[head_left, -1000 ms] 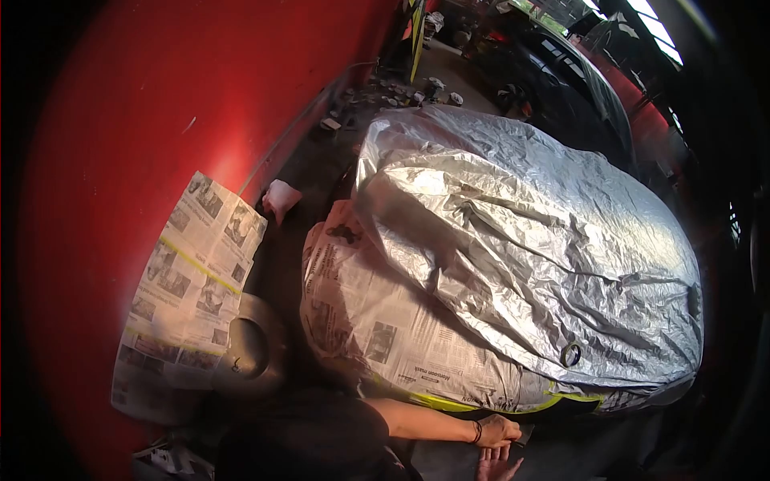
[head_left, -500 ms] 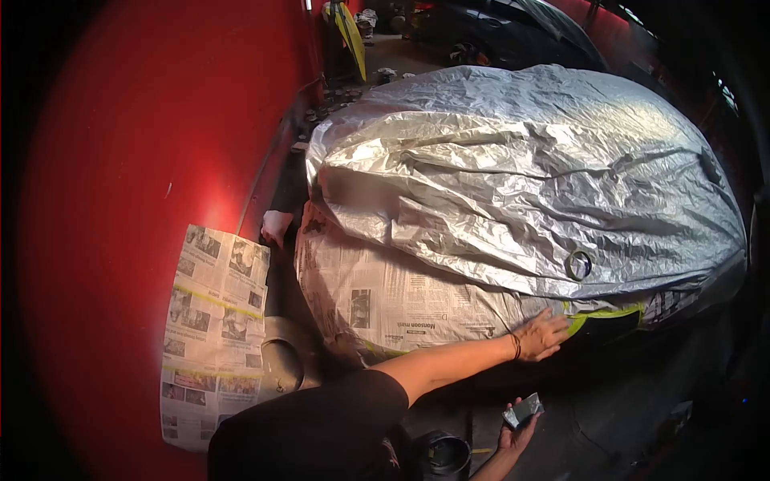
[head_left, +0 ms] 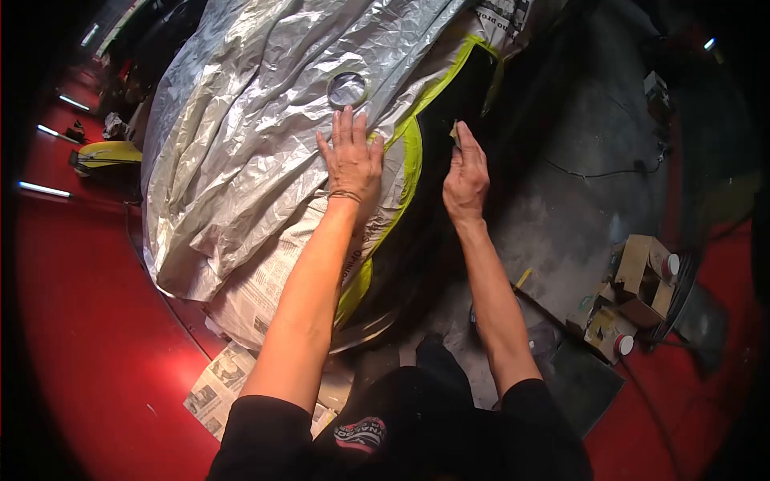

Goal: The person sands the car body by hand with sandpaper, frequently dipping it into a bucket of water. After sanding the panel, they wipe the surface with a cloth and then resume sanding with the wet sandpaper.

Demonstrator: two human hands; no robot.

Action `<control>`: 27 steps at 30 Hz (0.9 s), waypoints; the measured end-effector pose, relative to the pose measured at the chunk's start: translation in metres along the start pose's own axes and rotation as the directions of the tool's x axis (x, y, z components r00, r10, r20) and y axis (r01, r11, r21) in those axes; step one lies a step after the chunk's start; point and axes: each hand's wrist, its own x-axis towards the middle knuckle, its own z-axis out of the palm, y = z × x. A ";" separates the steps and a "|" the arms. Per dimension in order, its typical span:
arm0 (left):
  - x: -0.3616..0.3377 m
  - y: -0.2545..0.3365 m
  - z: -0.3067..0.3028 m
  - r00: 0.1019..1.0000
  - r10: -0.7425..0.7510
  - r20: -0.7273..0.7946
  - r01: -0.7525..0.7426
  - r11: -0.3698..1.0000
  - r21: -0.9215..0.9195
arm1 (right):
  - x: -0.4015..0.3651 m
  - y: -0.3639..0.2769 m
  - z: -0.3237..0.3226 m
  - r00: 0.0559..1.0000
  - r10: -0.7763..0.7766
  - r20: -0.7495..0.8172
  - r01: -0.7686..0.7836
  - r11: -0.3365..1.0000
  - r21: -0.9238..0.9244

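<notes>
A crinkled silver cover [head_left: 249,104] lies over a vehicle, with newspaper [head_left: 273,264] showing below it and yellow-green tape [head_left: 411,160] along a dark panel [head_left: 437,128]. My left hand [head_left: 353,160] rests on the cover with its fingers spread, just below a tape roll [head_left: 347,89]. To the right, beside the dark panel, my right hand [head_left: 467,175] has its fingers together around a small block [head_left: 455,133]. Only a yellowish edge of that block shows; the palm hides the rest.
Cardboard boxes [head_left: 644,276] with white-lidded containers stand on the floor at the right. A cable [head_left: 589,173] crosses the grey floor. Newspaper sheets [head_left: 216,389] hang at the lower left by the red wall [head_left: 88,321]. A yellow part [head_left: 112,156] is at the far left.
The view has turned and moved closer to the taped edge. My left hand has moved onto the cover near the tape roll. My right hand has risen from low down to beside the dark panel.
</notes>
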 end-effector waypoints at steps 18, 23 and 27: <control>-0.003 -0.002 -0.006 0.998 -0.055 0.015 0.056 0.995 -0.079 | 0.043 0.010 0.039 0.975 -0.141 0.174 0.213 0.820 -0.531; -0.001 0.000 -0.003 1.000 -0.026 0.015 0.028 0.996 -0.087 | 0.042 0.017 0.027 0.910 -0.262 0.322 0.405 0.733 -0.546; 0.000 0.003 -0.009 0.999 -0.013 0.050 0.016 0.997 -0.072 | 0.070 0.027 0.040 0.966 -0.192 0.173 0.257 0.790 -0.557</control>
